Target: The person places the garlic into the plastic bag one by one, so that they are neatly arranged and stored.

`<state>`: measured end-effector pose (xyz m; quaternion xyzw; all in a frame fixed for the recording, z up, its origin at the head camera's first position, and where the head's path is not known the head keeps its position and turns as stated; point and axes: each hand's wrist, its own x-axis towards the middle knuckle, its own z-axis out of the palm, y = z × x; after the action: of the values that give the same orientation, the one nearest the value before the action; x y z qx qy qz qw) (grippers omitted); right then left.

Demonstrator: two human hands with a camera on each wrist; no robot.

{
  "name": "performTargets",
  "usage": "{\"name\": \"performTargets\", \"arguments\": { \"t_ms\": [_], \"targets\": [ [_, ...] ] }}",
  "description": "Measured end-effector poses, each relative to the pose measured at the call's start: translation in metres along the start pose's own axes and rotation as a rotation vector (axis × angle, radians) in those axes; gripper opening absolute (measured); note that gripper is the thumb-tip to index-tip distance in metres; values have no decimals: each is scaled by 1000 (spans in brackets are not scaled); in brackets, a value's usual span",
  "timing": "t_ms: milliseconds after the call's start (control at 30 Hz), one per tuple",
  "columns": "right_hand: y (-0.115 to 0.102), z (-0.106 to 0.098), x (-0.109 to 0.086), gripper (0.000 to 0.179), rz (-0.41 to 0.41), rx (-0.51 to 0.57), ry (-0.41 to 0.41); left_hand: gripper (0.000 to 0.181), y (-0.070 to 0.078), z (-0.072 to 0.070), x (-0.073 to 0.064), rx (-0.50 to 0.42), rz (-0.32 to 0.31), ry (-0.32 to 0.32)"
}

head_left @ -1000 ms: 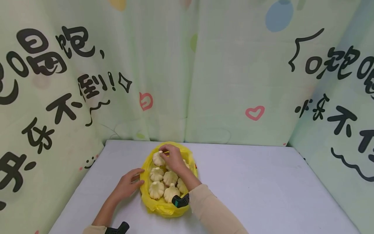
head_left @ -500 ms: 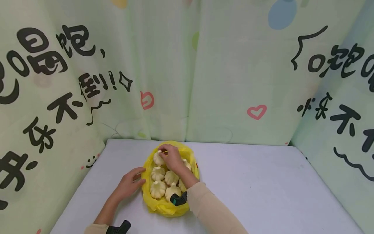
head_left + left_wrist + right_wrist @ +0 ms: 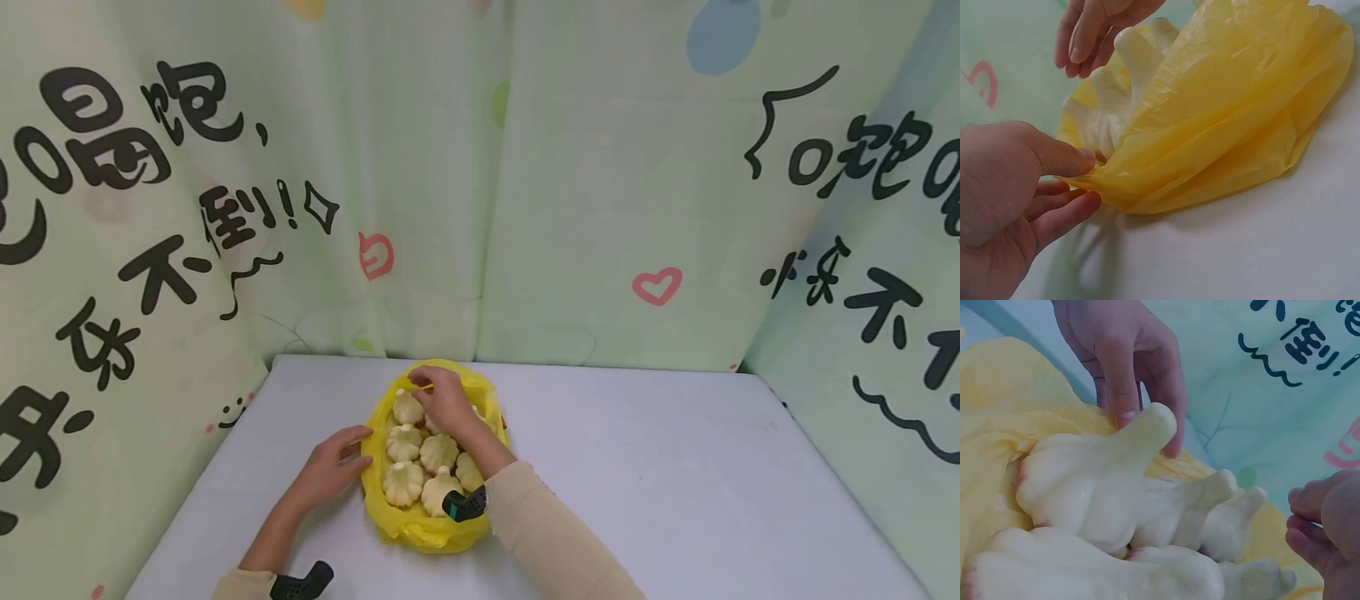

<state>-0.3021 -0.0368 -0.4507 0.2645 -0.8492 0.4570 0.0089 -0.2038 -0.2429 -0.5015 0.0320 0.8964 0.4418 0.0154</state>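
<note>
A yellow plastic bag [image 3: 420, 533] lies with its mouth wide on the table, holding several white garlic bulbs [image 3: 438, 452]. At its left side, my left hand [image 3: 330, 468] pinches the bag's rim between thumb and fingers, which the left wrist view shows close up. Over the far part of the bag is my right hand [image 3: 446, 404], its fingers loosely bent and holding nothing. Just beside its fingertips sits the far-left garlic bulb [image 3: 407, 408], stem up. In the right wrist view, a gap separates the right fingers [image 3: 1313, 503] from the nearest bulbs [image 3: 1235, 519]. My right forearm hides some bulbs.
The bag stands on a white-covered table [image 3: 637, 475]. A pale green curtain [image 3: 562, 208] with black lettering and drawings surrounds the table at the back and both sides. A black wrist camera [image 3: 467, 504] overlaps the near bulbs in the head view.
My right fingers have come off the stem of the far-left garlic bulb and moved slightly up from it; the bulb stays in the bag. My left hand stays at the rim.
</note>
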Motion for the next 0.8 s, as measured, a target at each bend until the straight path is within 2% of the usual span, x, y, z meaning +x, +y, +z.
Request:
{"name": "performTargets", "arguments": {
  "t_ms": [233, 500, 800],
  "targets": [
    [0, -20, -3, 25, -6, 11, 71, 47, -2, -8, 2, -8, 11, -22],
    [2, -41, -9, 26, -31, -5, 127, 58, -1, -24, 5, -12, -26, -22],
    [3, -65, -24, 26, -101, -58, 202, 52, 8, -37, 8, 117, 83, 29]
  ]
}}
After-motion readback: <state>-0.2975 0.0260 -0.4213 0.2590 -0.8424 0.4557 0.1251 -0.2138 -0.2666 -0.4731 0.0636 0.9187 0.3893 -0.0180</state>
